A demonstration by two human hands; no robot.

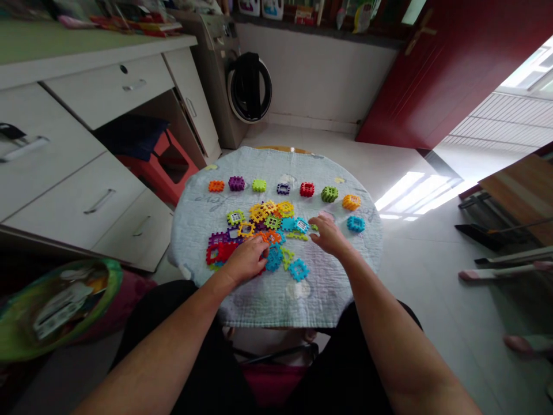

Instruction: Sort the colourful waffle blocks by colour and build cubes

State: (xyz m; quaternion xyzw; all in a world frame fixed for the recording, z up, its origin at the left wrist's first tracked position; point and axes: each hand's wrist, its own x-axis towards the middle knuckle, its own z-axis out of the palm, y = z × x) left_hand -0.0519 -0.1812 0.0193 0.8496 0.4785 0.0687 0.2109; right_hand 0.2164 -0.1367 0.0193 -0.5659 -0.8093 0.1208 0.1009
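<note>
A loose heap of colourful plastic interlocking blocks with notched edges lies on the cloth. My left hand (248, 259) is over its near left part, fingers curled down; what they hold, if anything, is hidden. Beside it are red blocks (220, 252) and a blue block (273, 257). My right hand (327, 233) is at the heap's right side, thumb and fingers apart, close to a blue window block (301, 225). A separate blue square block (298, 270) lies nearer me. Yellow blocks (259, 212) top the far side of the heap.
Along the table's far side stand sorted blocks: orange (216, 186), purple (236, 183), red (307, 189), green (329, 193) and others, with blue (356, 223) at right. A cloth (268, 305) covers the round table. A bin (99, 300) stands at left.
</note>
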